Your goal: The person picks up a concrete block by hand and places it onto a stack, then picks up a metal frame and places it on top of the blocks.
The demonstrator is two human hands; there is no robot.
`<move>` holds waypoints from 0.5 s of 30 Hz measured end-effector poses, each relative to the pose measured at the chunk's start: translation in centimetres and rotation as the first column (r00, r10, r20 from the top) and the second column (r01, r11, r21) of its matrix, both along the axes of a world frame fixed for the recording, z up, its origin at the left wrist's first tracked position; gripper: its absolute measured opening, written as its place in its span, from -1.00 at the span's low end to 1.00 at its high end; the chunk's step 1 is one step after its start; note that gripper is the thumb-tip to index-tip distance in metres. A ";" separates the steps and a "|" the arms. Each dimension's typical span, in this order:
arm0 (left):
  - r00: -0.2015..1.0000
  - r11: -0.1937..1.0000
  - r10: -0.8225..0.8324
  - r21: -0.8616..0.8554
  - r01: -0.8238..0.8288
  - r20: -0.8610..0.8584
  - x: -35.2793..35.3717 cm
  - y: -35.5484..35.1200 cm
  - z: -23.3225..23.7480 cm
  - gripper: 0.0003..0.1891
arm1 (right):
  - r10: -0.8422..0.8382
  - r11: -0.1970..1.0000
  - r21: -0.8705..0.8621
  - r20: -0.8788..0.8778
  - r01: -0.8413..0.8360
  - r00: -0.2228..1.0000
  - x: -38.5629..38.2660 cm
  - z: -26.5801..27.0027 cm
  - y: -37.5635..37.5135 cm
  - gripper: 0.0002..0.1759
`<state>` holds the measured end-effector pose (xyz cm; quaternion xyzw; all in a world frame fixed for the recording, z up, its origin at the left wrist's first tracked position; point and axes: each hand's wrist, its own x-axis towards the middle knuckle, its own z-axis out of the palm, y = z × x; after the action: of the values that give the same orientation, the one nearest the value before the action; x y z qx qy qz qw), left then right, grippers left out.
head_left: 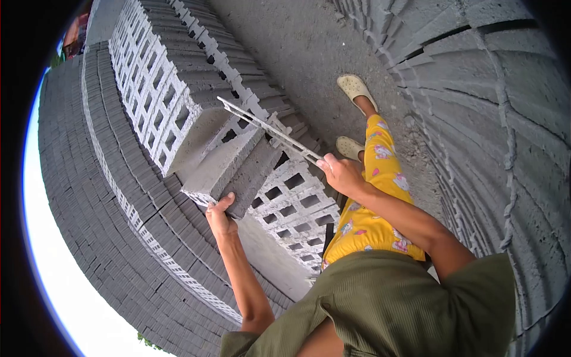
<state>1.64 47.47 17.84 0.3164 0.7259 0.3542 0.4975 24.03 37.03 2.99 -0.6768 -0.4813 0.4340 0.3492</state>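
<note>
My left hand is closed on the near end of a grey concrete block, with the thumb on its side face. The block lies tilted on top of a stack of hollow blocks. In my right hand is one end of a long, thin, pale double rod; the fingers are wrapped round it. The rod reaches out past the far end of the block and overlaps it in this view.
Hollow blocks stand in a row at upper left, their holes facing out. A long wall of stacked blocks curves along the left. More stacked blocks rise on the right. Between the stacks runs a dusty ground strip, where I stand.
</note>
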 end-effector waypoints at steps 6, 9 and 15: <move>0.998 0.997 -0.059 -0.045 0.059 -0.008 -0.9 -0.2 0.0 -0.46 | -0.148 0.980 0.126 -0.067 0.155 0.987 0.4 3.3 0.7 -0.79; 0.999 0.998 -0.051 -0.030 0.051 -0.004 -0.8 -0.1 0.2 -0.46 | -0.096 0.987 0.133 -0.002 0.095 0.995 0.0 2.3 0.1 -0.78; 1.000 1.000 -0.015 0.000 0.015 0.024 -0.6 0.2 0.0 -0.54 | -0.059 0.998 0.009 0.007 0.059 0.998 1.3 3.1 0.6 -0.73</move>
<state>1.04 47.63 17.89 0.3173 0.7175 0.3541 0.5091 25.32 37.62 6.10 -0.6907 -0.4642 0.4192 0.3629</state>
